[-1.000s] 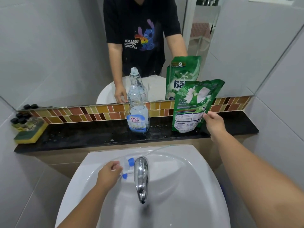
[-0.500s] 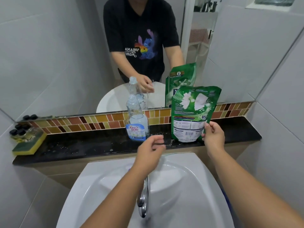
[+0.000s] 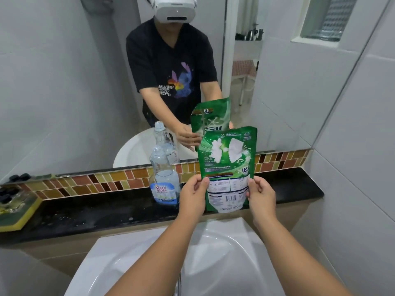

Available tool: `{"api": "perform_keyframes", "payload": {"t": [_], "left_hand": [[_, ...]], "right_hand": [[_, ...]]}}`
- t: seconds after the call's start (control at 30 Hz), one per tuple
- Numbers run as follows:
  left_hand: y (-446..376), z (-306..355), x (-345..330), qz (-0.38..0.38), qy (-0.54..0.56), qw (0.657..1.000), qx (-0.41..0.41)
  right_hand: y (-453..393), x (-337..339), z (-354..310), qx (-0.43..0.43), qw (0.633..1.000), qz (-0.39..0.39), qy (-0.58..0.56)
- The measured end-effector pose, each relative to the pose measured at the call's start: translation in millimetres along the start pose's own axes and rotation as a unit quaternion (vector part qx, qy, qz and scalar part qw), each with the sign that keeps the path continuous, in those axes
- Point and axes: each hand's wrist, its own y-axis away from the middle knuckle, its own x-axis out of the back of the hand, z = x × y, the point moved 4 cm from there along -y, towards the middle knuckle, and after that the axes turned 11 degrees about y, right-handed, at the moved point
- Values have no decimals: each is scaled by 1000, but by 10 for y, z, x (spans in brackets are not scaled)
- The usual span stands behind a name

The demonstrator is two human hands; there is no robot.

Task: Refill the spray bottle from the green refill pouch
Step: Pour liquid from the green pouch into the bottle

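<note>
Both the left hand [image 3: 193, 194] and the right hand [image 3: 261, 194] grip the lower edges of the glossy green plastic refill pouch [image 3: 227, 165], held upright above the black stone desk [image 3: 106, 212]. Just left of it, the clear plastic spray bottle [image 3: 163, 178] stands uncapped. To do this well, open one top corner cleanly, then bring that corner right to the neck before tilting slowly.

A large mirror [image 3: 64, 92] covers the wall above a black stone ledge [image 3: 106, 212], with a strip of brown and amber mosaic tile [image 3: 119, 180] between them. Pale grey wall tiles [image 3: 352, 167] line the right side. A white sink [image 3: 213, 253] sits below. The mirror reflects a small frosted window [image 3: 327, 18].
</note>
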Motion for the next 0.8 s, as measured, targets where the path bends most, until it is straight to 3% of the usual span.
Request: {"api": "perform_keyframes", "payload": {"t": [0.17,0.27,0.33,0.4,0.47,0.5,0.6,0.8], "left_hand": [[39,321,-99,55,91,992,-67],[69,503,-124,70,119,986,-93],[109,563,-135,94,141,981,-91],[159,591,-144,120,177,974,-79],[207,603,-137,141,197,967,-73],[228,609,-132,145,203,966,-73],[303,657,-99,154,219,961,-71],[352,916,255,96,113,985,-86]], "right_hand": [[117,-6,-274,8,999,10,-52],[268,31,-292,-25,986,34,-159],[452,-15,-145,-137,950,34,-278],[681,-221,-36,-226,880,-51,-414],[848,-438,-84,-231,829,-146,-488],[885,-505,-158,-210,823,-176,-498],[845,-556,-438,-133,831,-193,-504],[688,-502,-664,-126,863,-175,-457]]}}
